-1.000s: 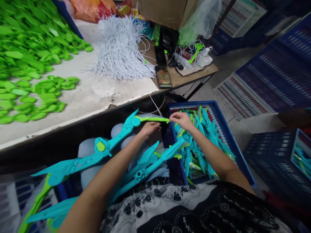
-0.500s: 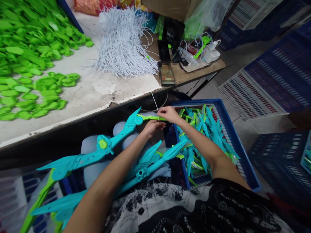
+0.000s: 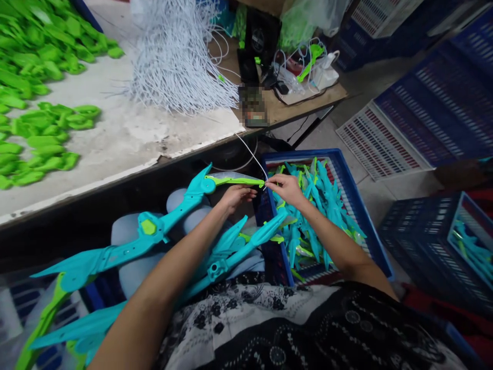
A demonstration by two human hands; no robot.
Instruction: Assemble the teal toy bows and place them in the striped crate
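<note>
A turquoise plastic toy bow (image 3: 123, 245) with green limbs lies slantwise across my lap. Its far green limb (image 3: 234, 181) points right, toward my right hand (image 3: 287, 189). There my thumb and fingers pinch a thin white cord (image 3: 254, 154) at the limb's tip, and a short cord end sticks out below. Just under that limb is my left hand (image 3: 238, 198), palm up, its fingers loosely stretched and holding nothing I can see. A second turquoise bow (image 3: 231, 259) rests on my lap beneath my forearms.
A blue crate (image 3: 358, 205) full of similar turquoise and green pieces stands at my right. On the table (image 3: 142, 131) lie a bundle of white cords (image 3: 177, 61) and heaped green parts (image 3: 42, 51). More crates (image 3: 419, 241) are stacked farther right.
My right hand has moved right, drawing the cord to the limb's tip. My left hand has come away from the limb and sits below it. The whole view has shifted slightly.
</note>
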